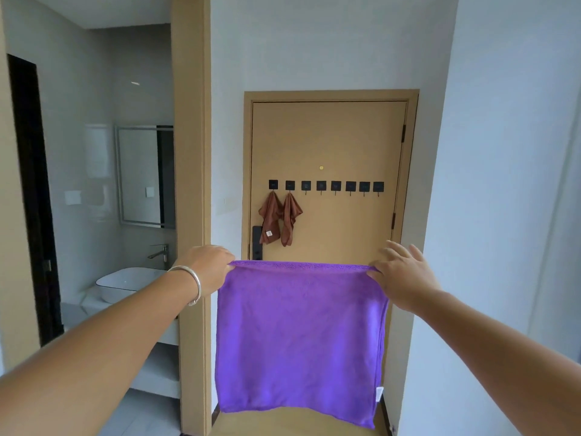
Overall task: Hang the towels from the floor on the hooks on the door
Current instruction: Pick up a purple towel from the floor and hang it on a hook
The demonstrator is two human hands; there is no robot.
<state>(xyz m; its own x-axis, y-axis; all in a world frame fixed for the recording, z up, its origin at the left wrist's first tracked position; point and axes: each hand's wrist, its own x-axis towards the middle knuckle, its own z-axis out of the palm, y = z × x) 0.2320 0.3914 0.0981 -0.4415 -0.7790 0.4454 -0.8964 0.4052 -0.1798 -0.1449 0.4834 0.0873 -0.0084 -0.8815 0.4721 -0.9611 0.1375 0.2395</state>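
Observation:
A purple towel [300, 341] hangs stretched flat in front of me, held by its top corners. My left hand [209, 267] pinches the top left corner. My right hand [401, 272] pinches the top right corner with the other fingers spread. Ahead stands the tan door [345, 136] with a row of several black hooks [327, 185] across its middle. Two brown towels [278, 220] hang from the two leftmost hooks; the other hooks are bare. The floor below the towel is mostly hidden.
A black lock handle [257, 243] sits on the door's left edge. A wooden post [190, 184] stands left of the door. Beyond it is a bathroom with a white basin [125, 283], tap and mirror [141, 176]. White walls flank the door.

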